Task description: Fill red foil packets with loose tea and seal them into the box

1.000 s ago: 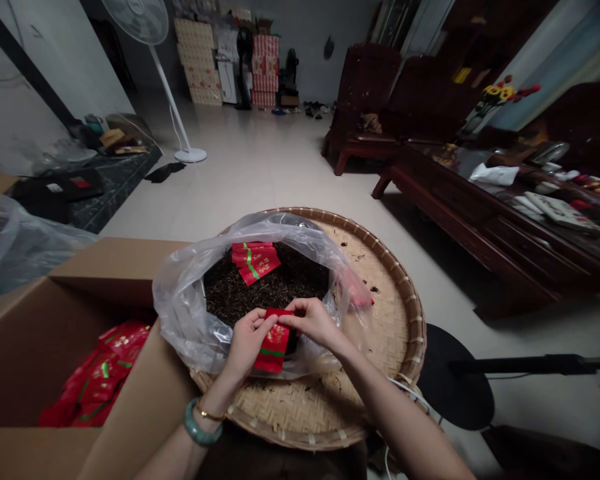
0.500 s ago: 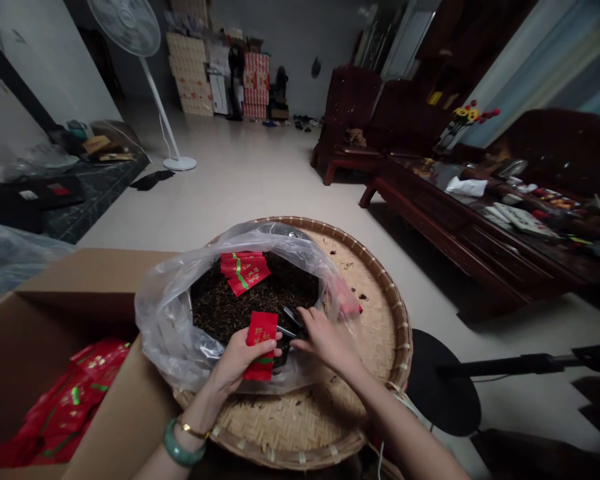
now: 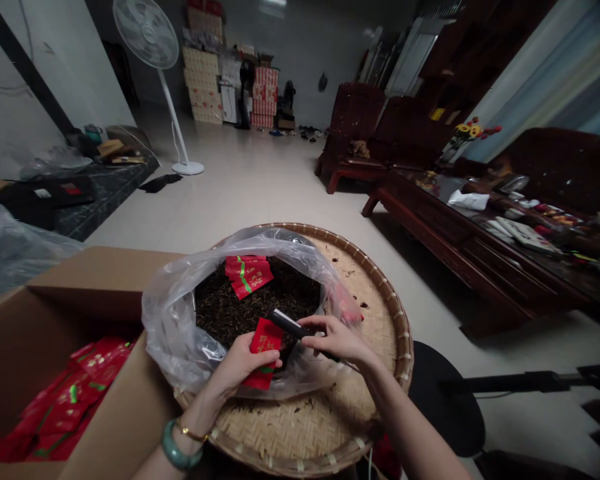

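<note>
My left hand (image 3: 240, 363) is closed round a small red packet (image 3: 266, 343) with gold lettering and a green band. In my right hand (image 3: 337, 337) is a slim black tool (image 3: 295, 327) with a pale strip along its upper end; its exact kind is unclear. The tool's tip lies at the packet's upper edge; I cannot tell if they touch. Beneath both hands, an open clear plastic bag (image 3: 167, 333) is full of dark dried leaves, like tea (image 3: 220, 307). Several more red packets (image 3: 250, 275) lie fanned on the leaves. The bag rests on a round woven bamboo tray (image 3: 385, 300).
At my left stands an open cardboard box (image 3: 105, 267) holding a heap of red packets (image 3: 75, 393). A black round stand base (image 3: 445, 393) is right of the tray. Farther off are a white fan (image 3: 175, 120) and a dark wooden table (image 3: 430, 227) covered with clutter.
My right hand has lifted the black tool out from low beside the packet and turned it, so it now points up-left over the packet. The packet has tilted slightly. The view has shifted a little.
</note>
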Available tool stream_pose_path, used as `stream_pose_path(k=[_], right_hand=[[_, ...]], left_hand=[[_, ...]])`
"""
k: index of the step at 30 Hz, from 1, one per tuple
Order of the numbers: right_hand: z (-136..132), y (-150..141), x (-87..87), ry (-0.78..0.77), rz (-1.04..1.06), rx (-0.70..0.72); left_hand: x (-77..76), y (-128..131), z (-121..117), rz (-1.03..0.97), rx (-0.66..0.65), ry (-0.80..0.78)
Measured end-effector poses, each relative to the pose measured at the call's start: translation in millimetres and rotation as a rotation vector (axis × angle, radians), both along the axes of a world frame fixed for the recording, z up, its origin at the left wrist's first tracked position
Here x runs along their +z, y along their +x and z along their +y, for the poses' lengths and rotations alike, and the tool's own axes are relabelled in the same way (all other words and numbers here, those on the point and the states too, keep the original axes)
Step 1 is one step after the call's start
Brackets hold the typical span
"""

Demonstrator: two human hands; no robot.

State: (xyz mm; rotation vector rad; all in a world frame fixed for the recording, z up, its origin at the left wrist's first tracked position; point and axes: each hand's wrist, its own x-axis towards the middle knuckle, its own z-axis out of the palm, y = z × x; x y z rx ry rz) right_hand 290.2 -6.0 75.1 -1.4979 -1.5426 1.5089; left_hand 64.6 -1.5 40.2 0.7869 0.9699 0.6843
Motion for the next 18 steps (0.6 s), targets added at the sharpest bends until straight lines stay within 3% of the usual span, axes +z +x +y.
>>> stream_pose_path(k=[5, 12, 18], right_hand=[[0.5, -16.3, 11.8, 0.036, -0.080, 0.113], [0.4, -24.9, 11.7, 0.224, -0.188, 0.125], [-0.5, -24.5, 10.7, 0.273, -0.234, 0.105]], left_hand=[[1.6, 3.1, -1.5, 0.055, -0.077, 0.060], [-5.0, 0.2, -2.3, 0.035, -0.132, 0.071], [2.0, 0.1, -8.0, -0.083, -0.126, -0.021]])
